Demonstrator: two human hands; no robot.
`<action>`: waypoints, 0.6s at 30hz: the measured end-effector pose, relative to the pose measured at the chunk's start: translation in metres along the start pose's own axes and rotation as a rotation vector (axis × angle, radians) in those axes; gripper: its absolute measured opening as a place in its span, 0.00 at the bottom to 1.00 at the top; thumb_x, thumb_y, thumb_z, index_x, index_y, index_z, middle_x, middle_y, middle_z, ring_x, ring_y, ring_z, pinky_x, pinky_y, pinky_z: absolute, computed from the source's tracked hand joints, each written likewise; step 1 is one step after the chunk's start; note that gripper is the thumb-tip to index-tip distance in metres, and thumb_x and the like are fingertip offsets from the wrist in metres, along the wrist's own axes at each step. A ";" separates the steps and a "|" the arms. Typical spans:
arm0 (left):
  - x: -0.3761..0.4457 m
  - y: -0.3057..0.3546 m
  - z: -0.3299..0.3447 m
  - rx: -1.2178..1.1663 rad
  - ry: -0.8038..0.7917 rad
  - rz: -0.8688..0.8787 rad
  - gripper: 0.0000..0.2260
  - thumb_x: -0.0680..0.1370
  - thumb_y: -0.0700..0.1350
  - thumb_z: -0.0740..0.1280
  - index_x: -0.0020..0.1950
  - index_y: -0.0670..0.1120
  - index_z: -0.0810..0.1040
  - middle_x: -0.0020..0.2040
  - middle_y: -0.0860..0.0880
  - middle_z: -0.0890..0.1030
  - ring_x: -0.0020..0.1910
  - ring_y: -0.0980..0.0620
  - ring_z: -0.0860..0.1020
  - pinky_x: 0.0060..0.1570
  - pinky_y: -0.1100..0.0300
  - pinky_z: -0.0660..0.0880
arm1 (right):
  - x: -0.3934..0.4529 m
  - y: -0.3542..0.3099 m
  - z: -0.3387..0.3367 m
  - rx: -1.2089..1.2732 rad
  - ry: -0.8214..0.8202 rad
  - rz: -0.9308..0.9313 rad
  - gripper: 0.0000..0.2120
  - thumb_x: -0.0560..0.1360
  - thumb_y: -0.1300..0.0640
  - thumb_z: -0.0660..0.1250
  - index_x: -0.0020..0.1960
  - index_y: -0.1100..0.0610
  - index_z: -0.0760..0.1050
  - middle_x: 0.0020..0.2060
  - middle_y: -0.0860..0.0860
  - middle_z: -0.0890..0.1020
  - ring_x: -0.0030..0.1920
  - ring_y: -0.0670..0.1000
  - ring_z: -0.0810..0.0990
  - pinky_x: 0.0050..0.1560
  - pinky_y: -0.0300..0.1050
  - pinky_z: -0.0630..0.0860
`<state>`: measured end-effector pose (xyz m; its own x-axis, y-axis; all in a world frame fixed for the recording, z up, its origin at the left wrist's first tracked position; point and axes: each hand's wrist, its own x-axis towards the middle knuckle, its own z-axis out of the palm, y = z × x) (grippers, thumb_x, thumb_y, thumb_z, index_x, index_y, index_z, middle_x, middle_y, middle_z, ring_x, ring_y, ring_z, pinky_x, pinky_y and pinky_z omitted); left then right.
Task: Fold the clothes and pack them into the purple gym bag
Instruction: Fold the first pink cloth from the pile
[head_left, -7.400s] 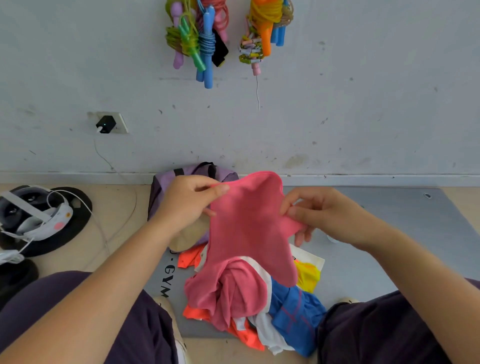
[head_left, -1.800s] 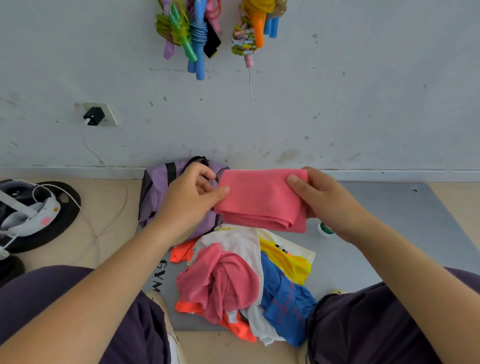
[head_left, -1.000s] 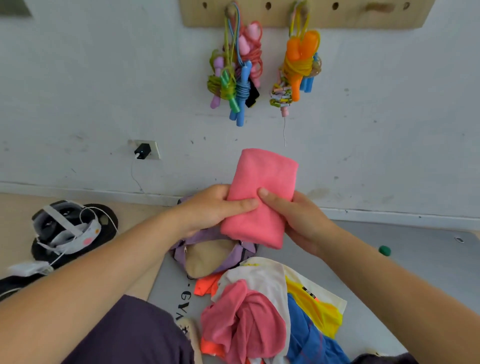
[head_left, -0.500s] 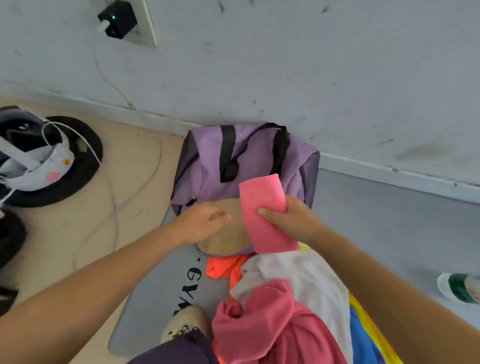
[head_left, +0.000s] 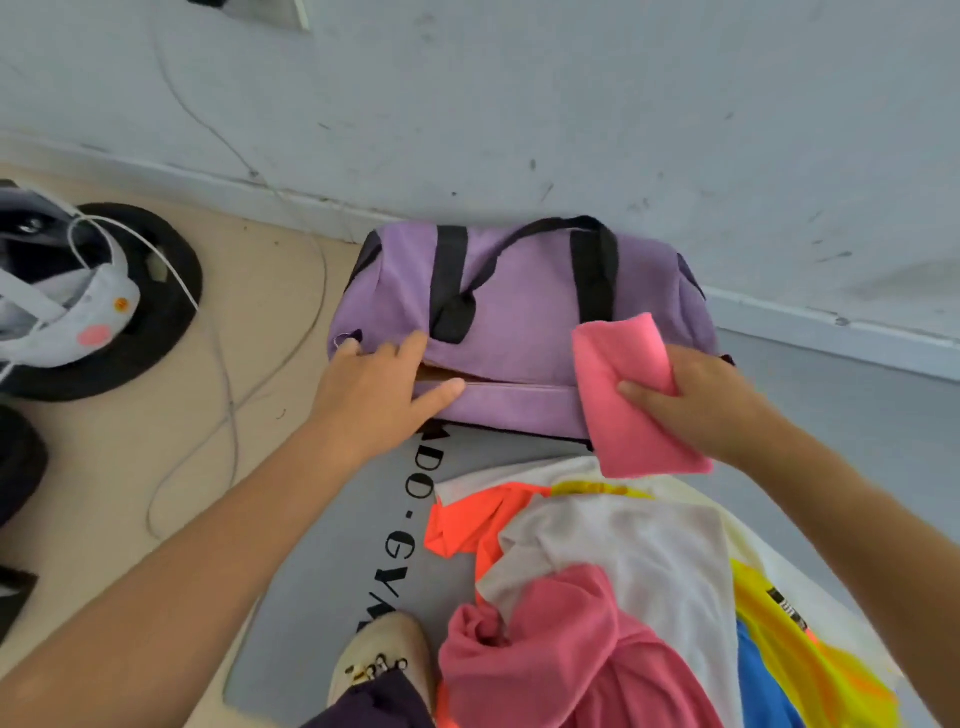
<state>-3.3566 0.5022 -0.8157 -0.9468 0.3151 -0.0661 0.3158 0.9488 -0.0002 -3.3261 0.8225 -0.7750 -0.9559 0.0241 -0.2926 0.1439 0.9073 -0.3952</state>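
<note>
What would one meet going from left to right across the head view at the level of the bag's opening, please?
Black round base with the white headset → white cable on the floor → left hand → purple gym bag → folded pink cloth → right hand.

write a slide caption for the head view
Right hand holds folded pink cloth at purple gym bag; left hand parts its opening.
</note>
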 end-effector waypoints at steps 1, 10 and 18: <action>-0.001 0.004 -0.014 -0.022 0.047 0.015 0.33 0.74 0.71 0.47 0.64 0.47 0.70 0.53 0.43 0.83 0.49 0.41 0.80 0.55 0.50 0.68 | -0.004 -0.002 -0.018 -0.006 0.025 -0.004 0.16 0.77 0.43 0.65 0.54 0.56 0.77 0.50 0.54 0.80 0.49 0.58 0.75 0.43 0.44 0.60; -0.021 0.036 -0.064 -0.001 -0.084 0.098 0.39 0.70 0.77 0.34 0.41 0.53 0.76 0.36 0.53 0.79 0.32 0.51 0.70 0.46 0.53 0.63 | -0.039 0.007 -0.080 0.117 0.158 -0.044 0.12 0.74 0.43 0.69 0.41 0.49 0.72 0.39 0.49 0.76 0.40 0.54 0.76 0.39 0.46 0.66; -0.025 0.044 -0.053 -0.129 0.038 0.023 0.44 0.69 0.80 0.40 0.69 0.50 0.64 0.58 0.48 0.81 0.45 0.42 0.81 0.36 0.55 0.68 | -0.054 0.027 -0.064 0.206 0.108 0.024 0.13 0.72 0.39 0.69 0.40 0.48 0.74 0.38 0.48 0.81 0.38 0.48 0.79 0.35 0.42 0.71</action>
<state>-3.3225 0.5372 -0.7612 -0.9417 0.3353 -0.0268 0.3293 0.9354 0.1290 -3.2874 0.8721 -0.7145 -0.9718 0.0999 -0.2136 0.2058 0.8014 -0.5615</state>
